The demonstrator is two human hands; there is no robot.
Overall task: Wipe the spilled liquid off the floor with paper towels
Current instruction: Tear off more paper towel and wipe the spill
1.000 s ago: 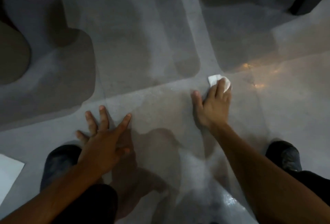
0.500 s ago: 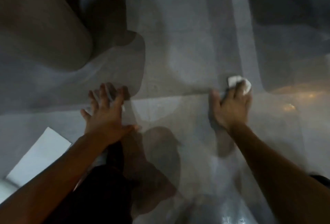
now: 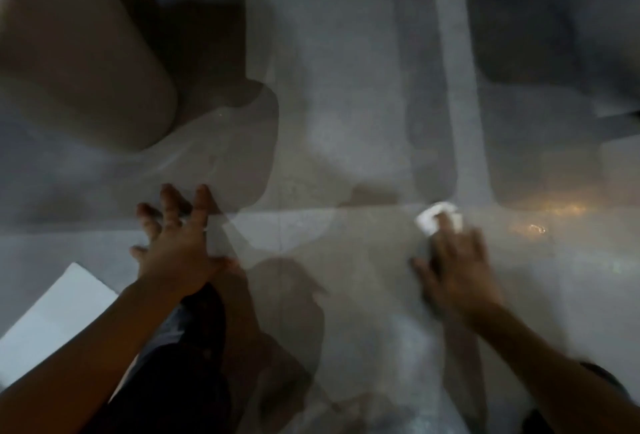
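Paper towel, a small crumpled white wad, sits on the grey tiled floor at the right of the scene, pinned under the fingertips of the person's right hand. The hand is blurred with motion; its fingers look fairly straight and spread, pressing down on the wad rather than wrapped round it, with the far edge of the paper showing beyond them. The left hand is wide open, fingers splayed, holding nothing; whether it touches the floor or hovers just above it cannot be told.

The towel looks light, soft and limp, and probably damp by now, so it is likely to tear or ball up if dragged by one corner. A flat press on its middle, with several fingers on top, seems the safest way to keep it spread and moving with the hand.

To the right of the wad, a glint of warm light lies on the tiles; it may mark wet liquid, though that is a judgement from the shine alone. A sheet of white paper, perhaps a spare towel, lies on the floor at the near left, well apart from the wad. A rounded beige object stands at the far left, and the person's dark-trousered knee fills the near edge.
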